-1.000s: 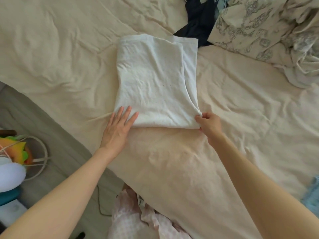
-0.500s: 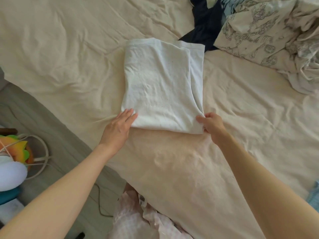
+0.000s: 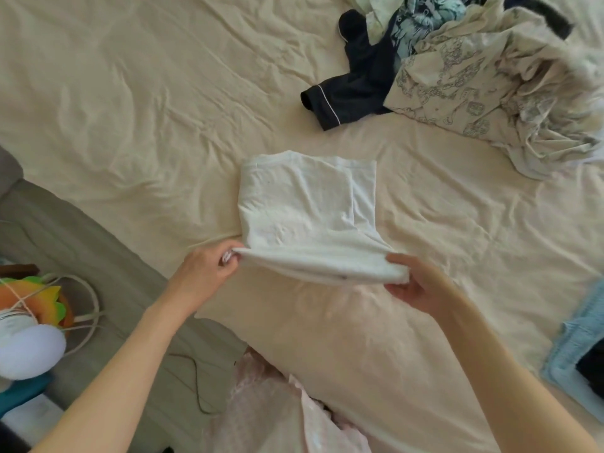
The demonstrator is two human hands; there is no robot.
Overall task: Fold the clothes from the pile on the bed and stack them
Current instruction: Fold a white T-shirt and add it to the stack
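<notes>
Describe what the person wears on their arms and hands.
Both forearms are bare, with no sleeves in view. The left hand and right hand wear no gloves, and no watch or bracelet shows on either wrist. No rings can be made out. A small pale, glossy patch at the left fingertips may be a painted nail, but it is too small to tell.

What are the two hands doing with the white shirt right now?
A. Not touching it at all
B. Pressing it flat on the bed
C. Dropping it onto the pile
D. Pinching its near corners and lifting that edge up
D: the left hand and the right hand each pinch a near corner of the white shirt, and that edge is raised off the bed.
</notes>
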